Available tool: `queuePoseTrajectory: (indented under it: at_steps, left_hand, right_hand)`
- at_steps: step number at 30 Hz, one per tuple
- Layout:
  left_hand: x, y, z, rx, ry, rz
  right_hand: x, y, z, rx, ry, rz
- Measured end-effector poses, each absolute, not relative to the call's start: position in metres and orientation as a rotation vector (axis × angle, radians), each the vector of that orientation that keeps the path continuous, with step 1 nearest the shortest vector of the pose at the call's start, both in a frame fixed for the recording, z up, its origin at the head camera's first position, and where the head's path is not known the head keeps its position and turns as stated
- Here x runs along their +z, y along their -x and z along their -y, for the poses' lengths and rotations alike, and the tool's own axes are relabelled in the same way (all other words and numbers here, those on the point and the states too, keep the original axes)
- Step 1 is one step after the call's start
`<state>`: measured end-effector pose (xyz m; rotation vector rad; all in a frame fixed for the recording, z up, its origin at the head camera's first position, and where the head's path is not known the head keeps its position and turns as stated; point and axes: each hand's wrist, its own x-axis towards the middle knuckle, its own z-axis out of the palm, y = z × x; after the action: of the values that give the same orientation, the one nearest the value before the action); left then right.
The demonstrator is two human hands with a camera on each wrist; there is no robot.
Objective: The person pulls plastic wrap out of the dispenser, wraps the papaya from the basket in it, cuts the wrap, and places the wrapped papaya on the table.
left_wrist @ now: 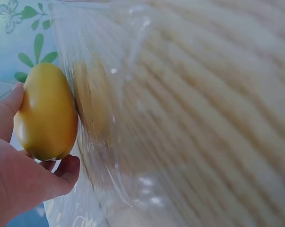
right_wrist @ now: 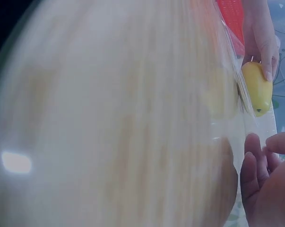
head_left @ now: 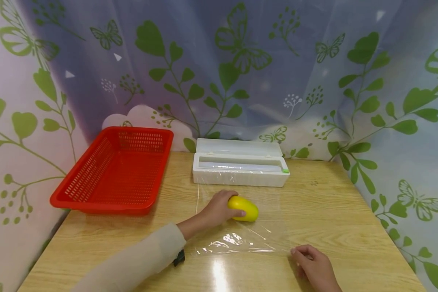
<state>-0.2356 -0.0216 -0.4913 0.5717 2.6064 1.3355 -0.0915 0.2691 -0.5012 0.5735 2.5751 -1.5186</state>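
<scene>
Head: left hand (head_left: 217, 210) grips yellow mango (head_left: 245, 208), lying on clear film (head_left: 233, 241) on table (head_left: 336, 211). Right hand (head_left: 315, 265) at film's near corner, fingers bent; cannot tell whether pinching.
Left wrist: mango likely firm, slippery, fairly light; best held round middle. Film likely flimsy, clingy.
Right wrist: film edge hard to trace; right hand cut off.

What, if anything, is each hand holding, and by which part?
The left hand holds a glossy yellow oval fruit by opposite sides, near one end. Whether the right hand pinches the clear plastic film cannot be told.
</scene>
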Motion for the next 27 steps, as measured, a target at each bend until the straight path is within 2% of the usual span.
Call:
queuePoseTrajectory:
  at_steps: [11, 27]
  left_hand:
    - [-0.4899, 0.2335, 0.0212, 1.309, -0.561, -2.629]
    - [-0.4833, 0.2283, 0.0260, 1.326, -0.574, -2.627]
  right_hand:
    - [-0.4954, 0.0915, -0.2693, -1.668, -0.626, -2.457]
    - [-0.4937, 0.0925, -0.2667, -1.691, -0.485, -2.472]
